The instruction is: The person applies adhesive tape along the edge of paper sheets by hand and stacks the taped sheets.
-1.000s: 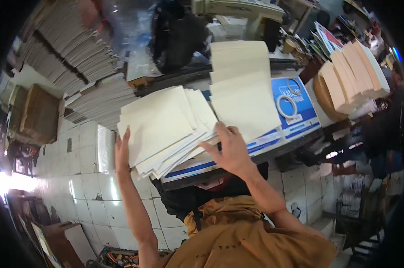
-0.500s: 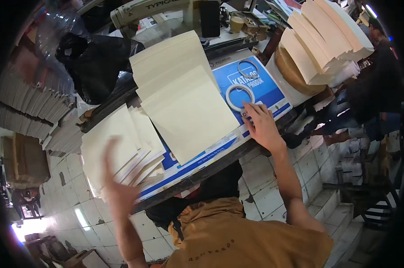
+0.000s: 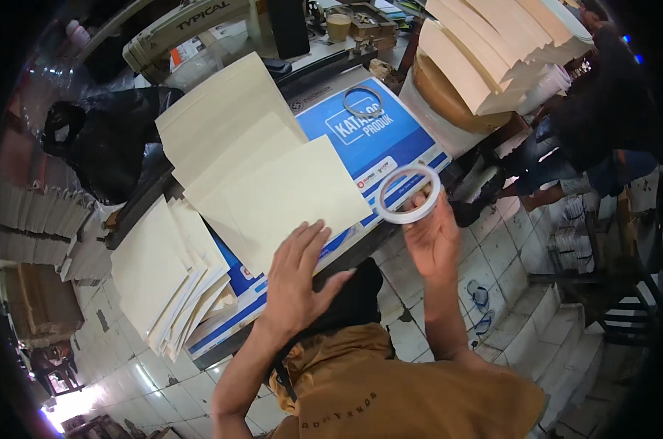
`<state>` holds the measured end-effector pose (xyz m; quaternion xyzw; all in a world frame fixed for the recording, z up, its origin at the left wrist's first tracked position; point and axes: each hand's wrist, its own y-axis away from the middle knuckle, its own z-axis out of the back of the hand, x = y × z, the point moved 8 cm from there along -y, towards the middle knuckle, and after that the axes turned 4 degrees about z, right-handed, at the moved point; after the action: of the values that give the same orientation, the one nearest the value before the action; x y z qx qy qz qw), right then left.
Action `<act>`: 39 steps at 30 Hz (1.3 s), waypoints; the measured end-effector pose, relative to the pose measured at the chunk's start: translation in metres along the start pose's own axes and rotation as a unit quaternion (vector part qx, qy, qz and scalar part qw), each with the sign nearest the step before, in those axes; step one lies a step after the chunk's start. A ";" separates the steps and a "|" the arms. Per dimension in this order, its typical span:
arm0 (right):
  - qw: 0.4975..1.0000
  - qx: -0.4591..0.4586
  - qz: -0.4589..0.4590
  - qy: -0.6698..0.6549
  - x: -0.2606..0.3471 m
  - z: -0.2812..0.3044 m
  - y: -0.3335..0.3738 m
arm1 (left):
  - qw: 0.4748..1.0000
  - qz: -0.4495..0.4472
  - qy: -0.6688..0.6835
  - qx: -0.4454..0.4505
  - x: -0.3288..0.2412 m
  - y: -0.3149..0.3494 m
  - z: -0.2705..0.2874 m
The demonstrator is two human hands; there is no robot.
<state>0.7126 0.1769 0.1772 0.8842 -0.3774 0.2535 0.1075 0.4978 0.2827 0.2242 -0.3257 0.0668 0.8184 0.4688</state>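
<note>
Our right hand (image 3: 434, 237) grasps a white round tape roll (image 3: 400, 217); our unclenched left hand (image 3: 295, 279), if dragging, could skew cream rectangular paper sheets (image 3: 280, 192).

On the blue board (image 3: 396, 140), passage is offered right of the cream sheets (image 3: 273, 190), obstructed farther back by a ring (image 3: 363, 88).

1. A paper workshop, by the look of it.
2. A sewing machine (image 3: 155, 48) stands behind the table (image 3: 357, 250).
3. Cream sheets (image 3: 232, 150) lie fanned out, near a roll of tape (image 3: 399, 217).
4. Paper stacks (image 3: 35, 208) fill the left side, above worn floor tiles (image 3: 119, 336).
</note>
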 end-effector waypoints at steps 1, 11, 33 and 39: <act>0.996 -0.015 -0.047 -0.071 -0.013 -0.006 0.008 | 0.998 -0.031 0.034 -0.045 -0.015 -0.001 0.009; 0.981 0.161 -0.046 0.096 -0.069 -0.055 0.095 | 0.970 -0.091 0.127 -0.188 -0.013 0.046 0.020; 0.748 0.220 0.174 0.602 -0.055 -0.091 0.059 | 0.990 0.097 -0.048 -0.086 0.047 0.091 0.012; 0.623 0.291 0.256 0.680 -0.103 -0.113 0.069 | 0.989 0.118 -0.045 -0.083 0.051 0.104 0.001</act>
<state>0.5608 0.2361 0.2186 0.3131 -0.3146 0.8961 0.0012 0.3954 0.2632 0.1742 -0.3158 0.0156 0.8845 0.3430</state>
